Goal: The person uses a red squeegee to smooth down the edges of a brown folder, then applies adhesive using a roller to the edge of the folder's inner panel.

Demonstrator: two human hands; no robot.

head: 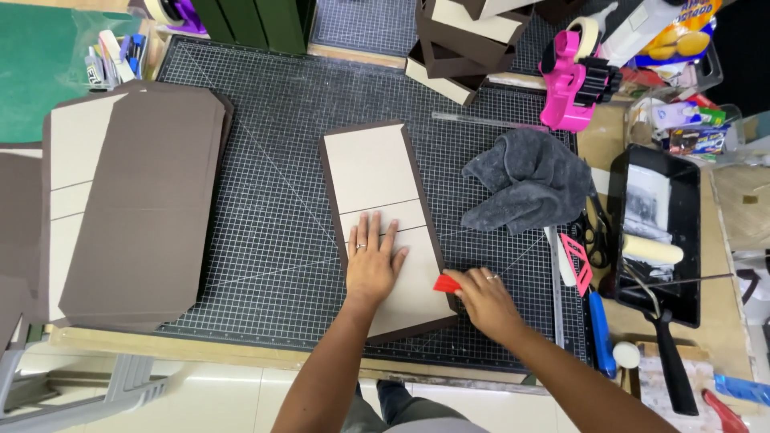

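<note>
Pressing flat on the cream board panel [383, 220] with the left hand [373, 261], fingers [362, 228] spread wide and lying open on the panel's lower half, gripping nothing. Pinching a small red scraper [447, 283] with the right hand [484, 301], fingers [473, 278] closed around it, its tip touching the panel's right edge where the dark brown border wraps round.

Lying tilted on the gridded cutting mat [273, 240], the panel, near the mat's centre, top end leaning left, bottom corner near the counter's [241, 349] front edge (two thin seams crossing its face, splitting it into three sections).

Resting left of the mat: a stack of brown sheets [136, 204], partly overlapping the mat's left side, with cream panels showing at its left margin. Sitting crumpled just right of the panel, apart from it: a grey cloth [529, 180]. Standing beyond the cloth at the mat's far right corner: a pink tape dispenser [571, 84]. Piled at the far edge: several brown-and-cream boxes [465, 40].

Lying to the right of the mat: a black paint tray [690, 240] holding a pale roller [651, 250], black scissors [597, 240] just beside the tray, a blue-handled tool [601, 333] nearer the front.
</note>
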